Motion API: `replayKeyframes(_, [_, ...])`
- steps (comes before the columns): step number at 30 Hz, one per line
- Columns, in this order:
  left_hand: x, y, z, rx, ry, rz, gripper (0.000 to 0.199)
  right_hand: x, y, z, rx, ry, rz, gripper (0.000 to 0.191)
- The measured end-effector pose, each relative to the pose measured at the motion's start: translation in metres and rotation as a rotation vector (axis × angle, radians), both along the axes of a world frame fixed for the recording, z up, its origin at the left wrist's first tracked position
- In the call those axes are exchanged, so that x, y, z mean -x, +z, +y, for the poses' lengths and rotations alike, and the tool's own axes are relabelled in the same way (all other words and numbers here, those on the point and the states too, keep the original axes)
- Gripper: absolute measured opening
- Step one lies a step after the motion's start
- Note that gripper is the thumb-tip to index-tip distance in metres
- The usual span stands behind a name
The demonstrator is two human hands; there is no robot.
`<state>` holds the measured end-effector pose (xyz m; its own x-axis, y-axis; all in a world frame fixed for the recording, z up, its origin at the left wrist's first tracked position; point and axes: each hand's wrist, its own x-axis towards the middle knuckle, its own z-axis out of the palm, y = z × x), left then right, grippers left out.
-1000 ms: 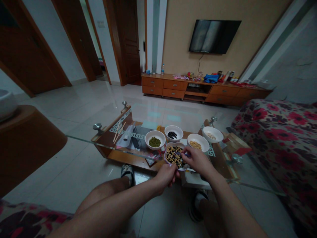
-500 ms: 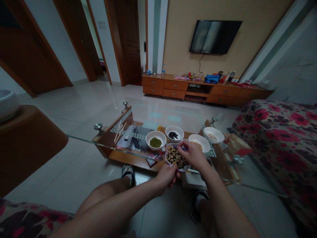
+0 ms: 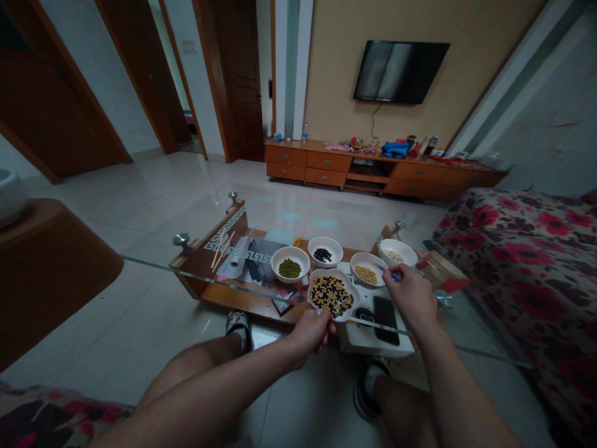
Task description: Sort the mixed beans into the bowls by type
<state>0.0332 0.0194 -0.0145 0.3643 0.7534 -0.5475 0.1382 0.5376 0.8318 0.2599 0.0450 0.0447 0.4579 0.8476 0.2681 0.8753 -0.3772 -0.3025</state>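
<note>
My left hand pinches the near rim of a flower-shaped bowl filled with mixed black and yellow beans. Fingers closed, my right hand holds purple tweezers, whose tips are over the right side of the bowl of yellow beans. Behind the mixed beans is a white bowl of black beans; to its left sits a bowl of green beans. A fourth white bowl with pale contents stands at the right. Whether the tweezers grip a bean is too small to tell.
The bowls rest on a glass-topped table. Below the glass are chopsticks, a black phone on a white box, and papers. A flowered sofa is at the right, a TV cabinet at the back.
My right hand has moved right with the tweezers, from above the mixed beans to the yellow bean bowl. My left hand stays at the flower-shaped bowl's rim. The view has shifted slightly.
</note>
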Motion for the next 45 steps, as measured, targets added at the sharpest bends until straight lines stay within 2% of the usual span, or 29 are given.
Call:
replayKeyframes(12, [0.000, -0.004, -0.001, -0.020, -0.018, -0.008, 0.033, -0.004, -0.003, 0.005, 0.021, -0.079, -0.035, 0.039])
replayKeyframes(18, [0.000, -0.006, 0.000, -0.012, -0.007, -0.025, 0.032, 0.001, -0.002, 0.005, 0.023, -0.031, -0.011, 0.036])
replayKeyframes(22, [0.001, -0.003, 0.000, -0.008, -0.004, -0.017, 0.031, 0.009, -0.004, 0.004, 0.061, 0.071, -0.012, 0.033])
replayKeyframes(29, [0.000, -0.001, 0.000, -0.003, 0.002, -0.015, 0.032, 0.029, -0.012, 0.000, 0.134, 0.411, 0.043, 0.027])
replayKeyframes(32, [0.000, -0.001, 0.000, -0.019, -0.006, -0.006, 0.032, 0.034, -0.015, 0.000, 0.158, 0.513, 0.054, 0.024])
replayKeyframes(39, [0.000, -0.002, 0.000, -0.009, -0.006, 0.003, 0.033, 0.039, -0.018, -0.001, 0.225, 0.549, 0.064, 0.023])
replayKeyframes(45, [0.001, -0.001, 0.000, -0.018, -0.011, 0.010, 0.033, 0.039, -0.016, -0.002, 0.216, 0.583, 0.077, 0.022])
